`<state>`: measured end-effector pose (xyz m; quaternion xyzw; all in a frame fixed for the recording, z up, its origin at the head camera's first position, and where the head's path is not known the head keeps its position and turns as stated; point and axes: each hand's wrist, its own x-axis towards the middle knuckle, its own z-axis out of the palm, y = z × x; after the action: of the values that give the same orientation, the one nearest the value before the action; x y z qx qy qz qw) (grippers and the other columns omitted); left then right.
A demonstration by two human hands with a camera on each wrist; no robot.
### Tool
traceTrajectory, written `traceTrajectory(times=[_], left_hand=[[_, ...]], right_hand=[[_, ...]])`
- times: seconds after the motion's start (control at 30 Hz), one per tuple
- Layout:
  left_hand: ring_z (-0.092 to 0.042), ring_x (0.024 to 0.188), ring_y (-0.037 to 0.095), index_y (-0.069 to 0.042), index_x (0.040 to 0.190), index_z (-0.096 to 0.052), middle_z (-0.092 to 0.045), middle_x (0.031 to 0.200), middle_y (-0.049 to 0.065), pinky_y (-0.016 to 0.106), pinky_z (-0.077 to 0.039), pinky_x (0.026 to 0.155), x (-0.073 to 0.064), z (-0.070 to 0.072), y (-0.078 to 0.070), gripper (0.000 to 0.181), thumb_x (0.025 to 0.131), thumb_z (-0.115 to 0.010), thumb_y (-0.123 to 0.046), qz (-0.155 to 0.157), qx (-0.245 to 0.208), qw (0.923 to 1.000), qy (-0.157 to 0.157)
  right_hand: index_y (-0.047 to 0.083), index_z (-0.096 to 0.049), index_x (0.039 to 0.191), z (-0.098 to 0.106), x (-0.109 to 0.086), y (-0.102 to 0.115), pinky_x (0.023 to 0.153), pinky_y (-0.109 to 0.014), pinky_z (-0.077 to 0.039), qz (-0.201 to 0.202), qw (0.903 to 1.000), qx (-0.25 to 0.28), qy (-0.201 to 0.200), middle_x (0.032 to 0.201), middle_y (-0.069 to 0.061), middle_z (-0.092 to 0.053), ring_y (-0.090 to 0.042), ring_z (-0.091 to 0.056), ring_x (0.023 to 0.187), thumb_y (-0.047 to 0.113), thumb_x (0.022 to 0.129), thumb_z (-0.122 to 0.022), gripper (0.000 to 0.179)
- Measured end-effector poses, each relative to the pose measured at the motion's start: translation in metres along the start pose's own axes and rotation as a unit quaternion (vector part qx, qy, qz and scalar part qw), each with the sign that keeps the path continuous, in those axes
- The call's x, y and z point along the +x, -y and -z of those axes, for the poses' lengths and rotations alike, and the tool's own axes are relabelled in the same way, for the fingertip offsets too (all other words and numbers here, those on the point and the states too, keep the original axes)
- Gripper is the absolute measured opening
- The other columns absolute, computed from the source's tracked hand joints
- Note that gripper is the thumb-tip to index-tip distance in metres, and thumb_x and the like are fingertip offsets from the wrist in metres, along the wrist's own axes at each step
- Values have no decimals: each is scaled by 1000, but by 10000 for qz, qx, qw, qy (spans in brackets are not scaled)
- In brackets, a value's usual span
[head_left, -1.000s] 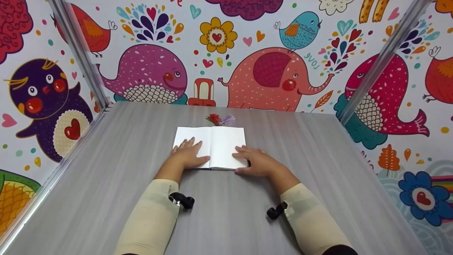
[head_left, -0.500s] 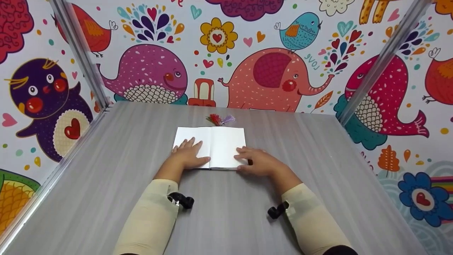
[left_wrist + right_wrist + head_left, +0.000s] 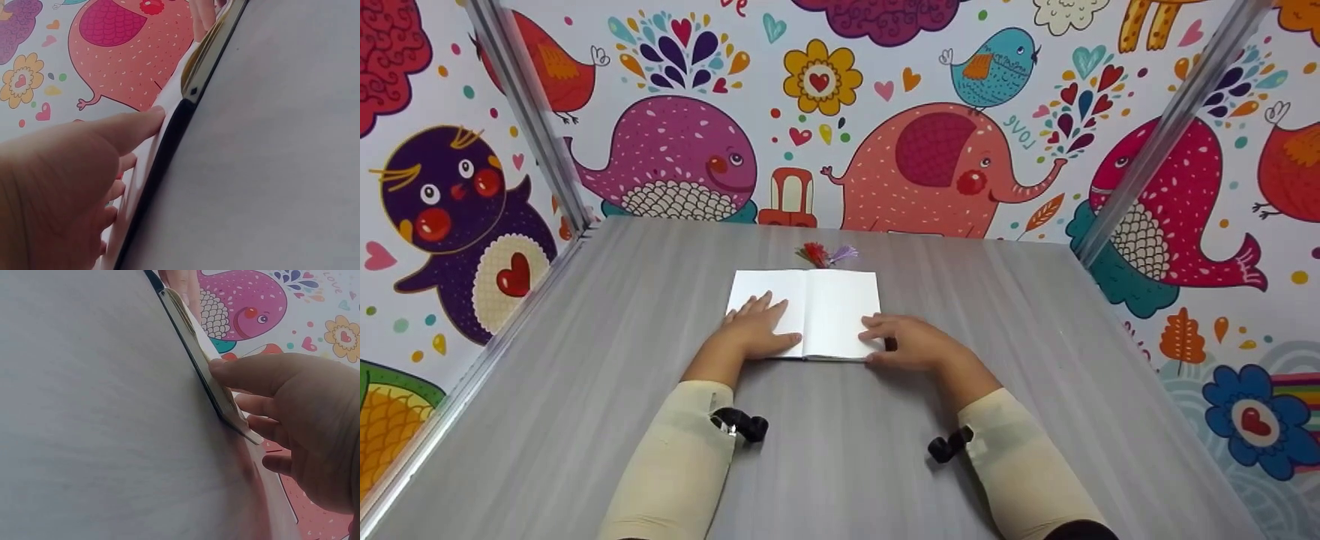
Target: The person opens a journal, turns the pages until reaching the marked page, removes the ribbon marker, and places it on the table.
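Note:
An open book (image 3: 840, 307) with blank white pages lies on the grey table. My left hand (image 3: 756, 328) rests spread on the left page, its thumb near the middle fold; the left wrist view shows this thumb (image 3: 138, 126) on the page above the dark cover edge. At the right page's outer edge is my right hand (image 3: 911, 343), its fingertips touching the page and the thumb by the near corner. In the right wrist view, the right thumb (image 3: 242, 374) touches the edge of the page block, with the fingers loosely bent beside it.
Behind the book lie tufts of red and green (image 3: 814, 253) and purple (image 3: 844, 253) strands, kind unclear. Walls printed with cartoon animals stand around the table (image 3: 825, 450), with metal posts (image 3: 540, 112) at the corners.
My right hand has slid slightly to the right, towards the page's outer edge. My left hand has stayed almost in place on the left page, and the book lies as before.

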<state>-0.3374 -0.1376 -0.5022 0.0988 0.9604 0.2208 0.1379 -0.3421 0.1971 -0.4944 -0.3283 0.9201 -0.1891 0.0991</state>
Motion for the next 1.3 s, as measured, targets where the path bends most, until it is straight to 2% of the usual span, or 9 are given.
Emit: traceTrajectory(times=[0.17, 0.23, 0.3, 0.4, 0.47, 0.63, 0.87, 1.17, 1.3], left_hand=[[-5, 169, 44, -17, 171, -28, -10, 182, 16, 69, -6, 134, -1, 1, 1, 88, 101, -56, -63, -67, 5, 10000, 10], [-5, 169, 44, -17, 171, -28, -10, 182, 15, 69, -6, 134, -2, 2, 1, 88, 101, -56, -62, -69, 46, 10000, 10], [-6, 169, 44, -17, 171, -29, -10, 182, 16, 69, -7, 134, -3, 2, -1, 88, 101, -56, -62, -56, 48, 10000, 17], [-5, 169, 45, -17, 171, -29, -11, 182, 16, 69, -7, 134, -3, 3, -4, 88, 101, -57, -63, -10, 34, 10000, 33], [-5, 169, 45, -17, 171, -29, -11, 182, 16, 69, -6, 134, -3, 3, -5, 89, 101, -57, -64, 14, 22, 10000, 37], [-5, 169, 44, -18, 171, -29, -12, 182, 15, 69, -7, 134, -3, 2, -5, 92, 99, -57, -67, 19, 68, 10000, -8], [-6, 168, 46, -16, 171, -30, -12, 181, 17, 70, -6, 133, -6, 2, -9, 98, 96, -61, -71, -21, 13, 10000, -60], [-12, 169, 41, -18, 170, -34, -19, 181, 13, 69, -10, 134, -2, -1, -19, 106, 90, -55, -85, -486, 157, 9984, -256], [-16, 169, 38, -23, 169, -35, -23, 180, 10, 67, -12, 134, -1, -6, -27, 110, 85, -61, -87, -708, 176, 9965, -414]], right_hand=[[17, -81, 127, 2, 1, 2, 124, -50, -46, -6, 9995, 75, -291, 149, -4, -69, -25, -61, 145, 30, 102, -72, 29], [15, -83, 119, 2, 2, 4, 110, -47, -57, -2, 9989, 53, -459, 130, -6, -79, -24, -72, 124, 26, 103, -72, 22], [15, -84, 113, 2, 4, 6, 90, -41, -62, -97, 9983, 16, -582, 106, -4, -82, -20, -74, 98, 25, 104, -71, 19], [16, -83, 109, 2, 6, 9, 71, -33, -55, -318, 9972, -16, -675, 83, 2, -75, -13, -62, 75, 29, 105, -70, 18], [17, -82, 109, 3, 7, 10, 72, -33, -55, -388, 9963, -82, -763, 83, 3, -74, -12, -61, 75, 32, 104, -71, 20], [14, -80, 113, 3, 6, 15, 92, -44, -62, -232, 9899, -297, -1366, 103, -3, -80, -20, -71, 95, 33, 102, -73, 23], [14, -79, 110, 1, 7, 25, 95, -44, -63, 230, 9669, -737, -2433, 108, -3, -81, -25, -76, 105, 30, 100, -77, 19], [16, -78, 108, -1, 9, 34, 96, -43, -63, 330, 9562, -725, -2818, 111, 0, -80, -24, -75, 106, 28, 102, -74, 14], [15, -78, 111, 0, 9, 36, 97, -42, -63, 512, 9515, -792, -2928, 112, 0, -81, -23, -75, 107, 27, 105, -71, 15]])
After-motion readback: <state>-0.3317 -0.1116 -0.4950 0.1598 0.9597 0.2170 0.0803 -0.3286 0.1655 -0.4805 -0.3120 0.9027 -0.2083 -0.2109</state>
